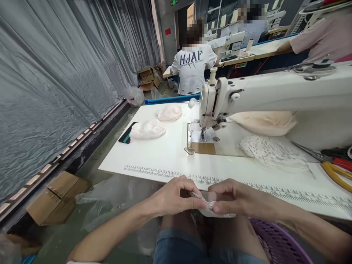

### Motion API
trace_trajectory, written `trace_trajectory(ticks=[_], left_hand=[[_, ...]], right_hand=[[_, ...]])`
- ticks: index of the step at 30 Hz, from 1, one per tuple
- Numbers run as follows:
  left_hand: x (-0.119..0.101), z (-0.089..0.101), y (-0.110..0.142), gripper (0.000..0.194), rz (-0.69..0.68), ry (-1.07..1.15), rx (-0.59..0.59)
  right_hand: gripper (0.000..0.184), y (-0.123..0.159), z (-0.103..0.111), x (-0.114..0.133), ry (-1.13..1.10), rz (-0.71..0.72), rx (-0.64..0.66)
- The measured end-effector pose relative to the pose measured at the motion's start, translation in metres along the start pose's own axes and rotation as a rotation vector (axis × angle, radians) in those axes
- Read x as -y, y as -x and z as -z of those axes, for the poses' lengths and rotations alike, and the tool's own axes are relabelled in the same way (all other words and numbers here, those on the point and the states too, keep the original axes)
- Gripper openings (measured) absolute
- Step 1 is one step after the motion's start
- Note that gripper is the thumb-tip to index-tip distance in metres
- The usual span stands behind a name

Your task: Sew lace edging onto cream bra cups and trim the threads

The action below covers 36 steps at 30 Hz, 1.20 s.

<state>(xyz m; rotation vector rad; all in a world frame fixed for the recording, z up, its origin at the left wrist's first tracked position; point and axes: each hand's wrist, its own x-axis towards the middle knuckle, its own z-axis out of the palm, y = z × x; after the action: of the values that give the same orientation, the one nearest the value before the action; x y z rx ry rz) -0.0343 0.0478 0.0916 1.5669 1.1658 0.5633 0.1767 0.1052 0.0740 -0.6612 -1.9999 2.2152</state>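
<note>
Between both hands, just off the table's front edge and above my lap, is a small piece of white lace fabric (207, 209). My left hand (180, 196) pinches its upper left edge between thumb and fingers. On the other side my right hand (231, 198) grips the same edge, thumb in front. The lower part of the lace hangs below my fingers. Beyond my hands stands a white sewing machine (255, 97), its needle and presser foot (203, 135) over the metal plate. A printed ruler (170, 175) runs along the table's near edge.
White lace pieces (147, 130) and a cream bundle (169, 112) lie on the table's left part. More lace (271, 148), cream fabric (266, 123) and yellow-handled scissors (337, 176) are at right. A purple basket (283, 240) stands by my legs. Cardboard boxes (56, 200) and co-workers (192, 66) are beyond.
</note>
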Motion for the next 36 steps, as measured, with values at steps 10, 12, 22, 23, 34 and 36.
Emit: trace_trajectory(ticks=[10,12,22,23,34,36], left_hand=[[0.037,-0.044,0.02,0.021,0.046,0.266,0.12],[0.043,-0.047,0.021,0.027,0.187,0.455,0.136],[0.072,-0.057,0.026,0.051,0.387,0.679,0.226],[0.074,-0.062,0.025,0.05,0.392,0.717,0.204],[0.122,-0.083,0.04,0.033,0.334,1.071,-0.027],[0.127,-0.09,0.044,0.034,0.329,1.083,-0.08]], right_hand=[[0.028,0.02,-0.031,-0.017,0.077,-0.014,0.02],[0.026,0.022,-0.031,-0.021,0.057,-0.044,0.012],[0.024,0.031,-0.024,-0.047,-0.041,-0.09,0.037],[0.025,0.03,-0.024,-0.048,-0.056,-0.083,0.058],[0.033,0.041,-0.025,-0.122,-0.387,-0.09,0.053],[0.035,0.044,-0.03,-0.136,-0.429,-0.043,-0.028]])
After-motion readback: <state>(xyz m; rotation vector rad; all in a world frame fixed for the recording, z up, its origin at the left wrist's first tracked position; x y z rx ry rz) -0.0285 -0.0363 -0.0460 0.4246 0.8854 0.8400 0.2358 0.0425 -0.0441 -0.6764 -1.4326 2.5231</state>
